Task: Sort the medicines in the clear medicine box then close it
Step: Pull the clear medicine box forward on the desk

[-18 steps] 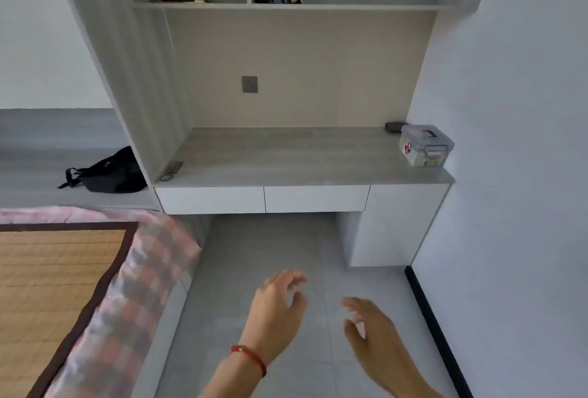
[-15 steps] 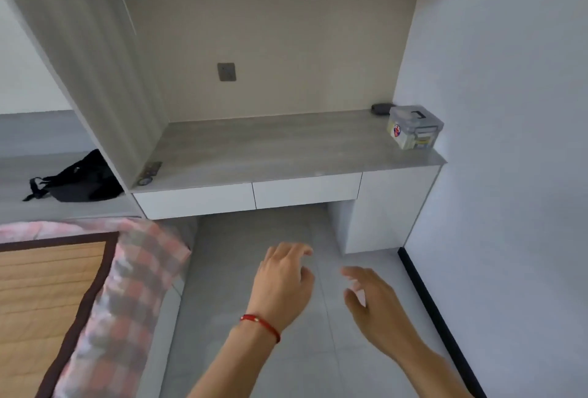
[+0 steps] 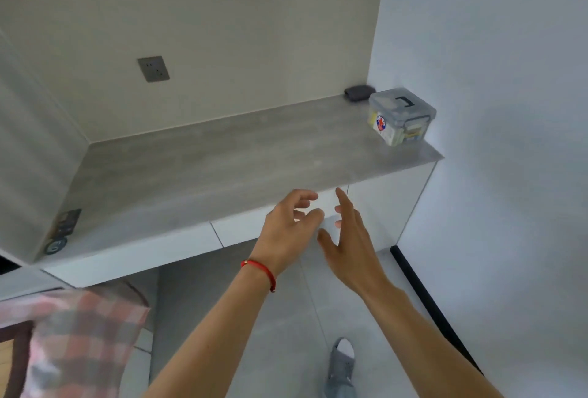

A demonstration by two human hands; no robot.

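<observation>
Grey wood-grain tabletop [image 3: 222,155] is seen in a white alcove. Clear plastic medicine box with grey lid [image 3: 401,116] is set at its far right end, lid on, beside the wall. Left hand [image 3: 288,229] and right hand [image 3: 348,240] are held out in front of the drawer fronts, fingers [image 3: 305,196] loosely spread, nothing gripped, well short of the box.

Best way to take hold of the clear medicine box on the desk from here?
Probably by the dark handle folded flat on the lid of the clear medicine box, coming from above. The box sits upright at the desk's right end near the wall, lid on. Both the left hand and right hand are empty, short of it.
</observation>
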